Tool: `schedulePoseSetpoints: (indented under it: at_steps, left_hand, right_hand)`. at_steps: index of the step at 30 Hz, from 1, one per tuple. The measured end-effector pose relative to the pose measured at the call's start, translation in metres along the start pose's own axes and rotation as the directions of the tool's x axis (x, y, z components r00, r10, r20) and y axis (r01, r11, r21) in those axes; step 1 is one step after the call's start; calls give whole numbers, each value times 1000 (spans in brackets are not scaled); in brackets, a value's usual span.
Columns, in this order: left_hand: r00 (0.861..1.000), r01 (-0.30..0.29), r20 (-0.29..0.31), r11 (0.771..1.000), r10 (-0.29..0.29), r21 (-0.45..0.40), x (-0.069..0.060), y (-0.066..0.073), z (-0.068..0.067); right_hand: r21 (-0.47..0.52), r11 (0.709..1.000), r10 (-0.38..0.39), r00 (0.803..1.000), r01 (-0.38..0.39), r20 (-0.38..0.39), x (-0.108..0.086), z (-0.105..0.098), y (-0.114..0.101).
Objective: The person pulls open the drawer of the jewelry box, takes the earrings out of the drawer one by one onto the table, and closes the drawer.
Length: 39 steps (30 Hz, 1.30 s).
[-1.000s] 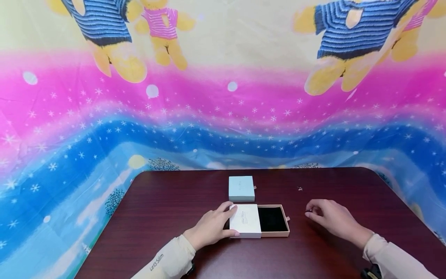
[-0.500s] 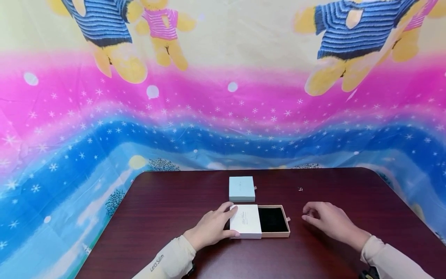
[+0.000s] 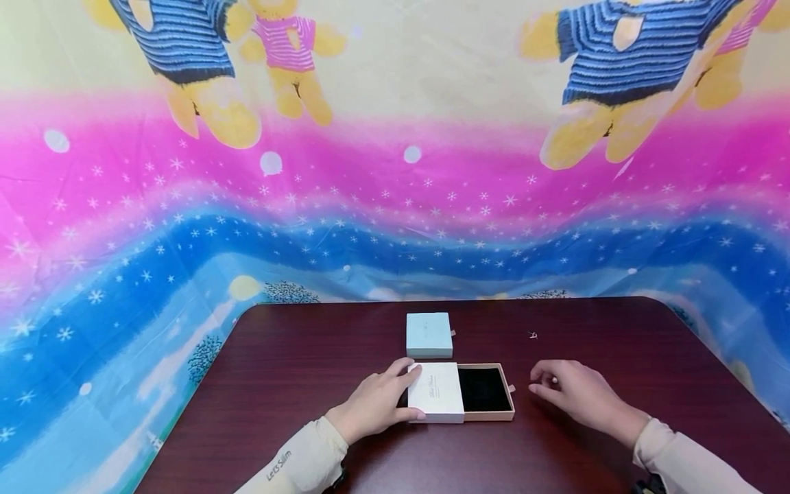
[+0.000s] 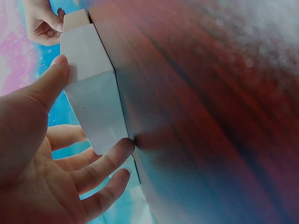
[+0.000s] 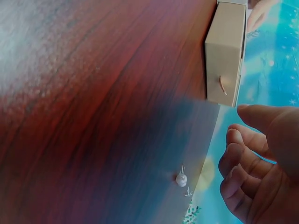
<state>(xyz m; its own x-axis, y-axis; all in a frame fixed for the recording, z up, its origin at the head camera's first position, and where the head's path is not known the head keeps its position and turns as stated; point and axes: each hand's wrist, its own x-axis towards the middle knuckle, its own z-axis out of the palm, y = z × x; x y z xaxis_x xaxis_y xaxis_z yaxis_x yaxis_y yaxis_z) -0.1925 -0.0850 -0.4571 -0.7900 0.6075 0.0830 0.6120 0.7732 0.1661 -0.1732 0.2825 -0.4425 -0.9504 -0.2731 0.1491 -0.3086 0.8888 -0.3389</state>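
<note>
My left hand (image 3: 373,403) grips the white sleeve (image 3: 435,391) of a small box between thumb and fingers, at its left end. From the sleeve's right side a tan-edged drawer (image 3: 504,414) sticks out, with black lining and a small pull tab. Right of the drawer, apart from it, my right hand (image 3: 583,392) hovers with loosely bent fingers and no visible thing in them. In the right wrist view a pearl earring (image 5: 181,179) lies on the table beyond the fingers. Beside it is a smaller silvery piece (image 5: 188,192), too small to make out well.
A light blue box (image 3: 428,334) with a tab at its right stands just behind the white one. The dark red wooden table (image 3: 296,357) has rounded far corners. A printed cloth (image 3: 395,171) with bears and snowflakes hangs behind and around it.
My right hand has drifted a little left and nearer the drawer, and a pearl now shows by its fingers. The left hand and the box have stayed in place.
</note>
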Motion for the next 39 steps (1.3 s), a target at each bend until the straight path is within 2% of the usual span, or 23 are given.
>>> schedulePoseSetpoints:
  at_steps: [18, 39]
  left_hand:
    - [1000, -1, 4, 1000, 1, 5, 1, 1, 1]
    - [1000, -1, 0, 1000, 1, 9, 1, 1, 0]
  right_hand:
    - [38, 999, 19, 998, -21, 52, 4, 10, -8]
    - [59, 998, -16, 1000, 15, 20, 3, 20, -11]
